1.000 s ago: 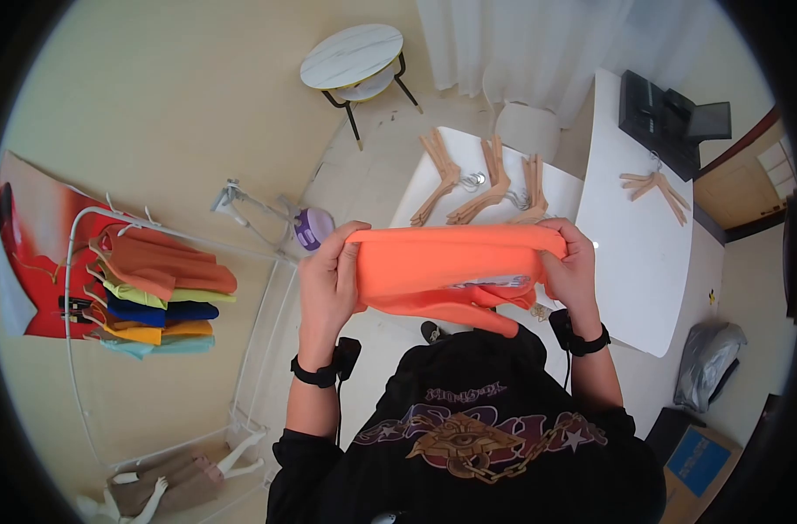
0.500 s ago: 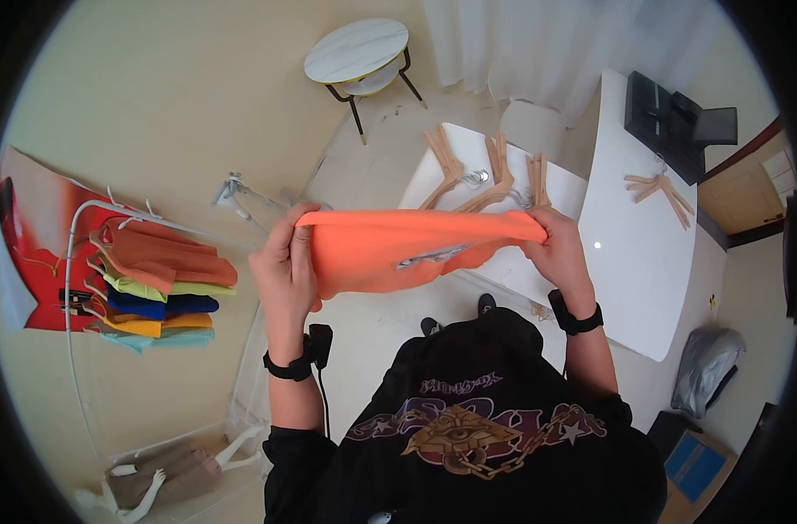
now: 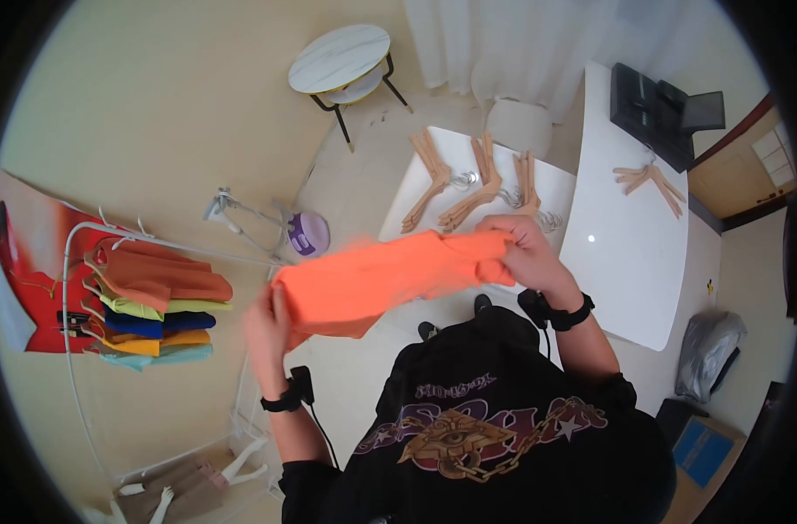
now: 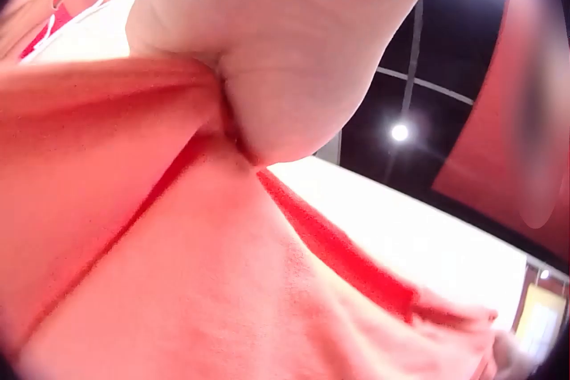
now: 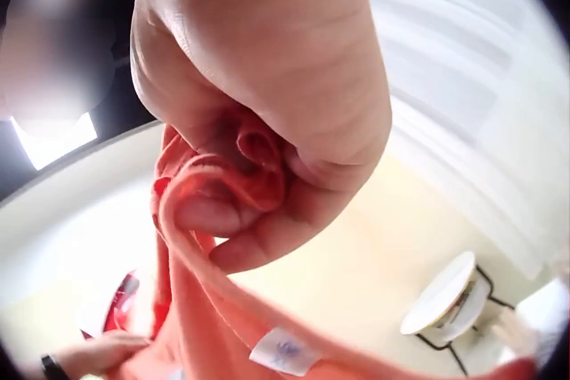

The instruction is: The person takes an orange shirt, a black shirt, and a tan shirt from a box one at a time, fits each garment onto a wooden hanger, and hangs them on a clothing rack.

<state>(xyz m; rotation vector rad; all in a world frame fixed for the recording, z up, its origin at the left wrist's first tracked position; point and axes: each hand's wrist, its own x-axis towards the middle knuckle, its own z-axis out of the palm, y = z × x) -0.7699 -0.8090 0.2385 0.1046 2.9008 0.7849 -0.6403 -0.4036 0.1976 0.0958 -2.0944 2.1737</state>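
Observation:
An orange T-shirt [image 3: 376, 279] is stretched between both hands in front of the body, slanting lower toward the left. My left hand [image 3: 265, 336] grips one end of it, the thumb on the near side. In the left wrist view, cloth [image 4: 160, 246] folds into creases under that hand [image 4: 294, 41]. At the other end, my right hand [image 3: 531, 253] holds the garment with its edge bunched up. The right wrist view has the fingers curled in the rolled cloth, and a small white label [image 5: 283, 353] on the inside of an edge below.
Wooden hangers [image 3: 472, 188] lie in several bundles on a white table [image 3: 398, 210], with more hangers [image 3: 650, 183] on the white counter [image 3: 625, 279]. A rack [image 3: 79, 223] of hung shirts [image 3: 158, 266] stands left, a purple-based steamer [image 3: 308, 234] beside it. A round marble-top table [image 3: 341, 57] stands farther off.
The left hand has moved left, then down toward the body, so the T-shirt now slants. My right hand has shifted left, and the cloth there is more bunched.

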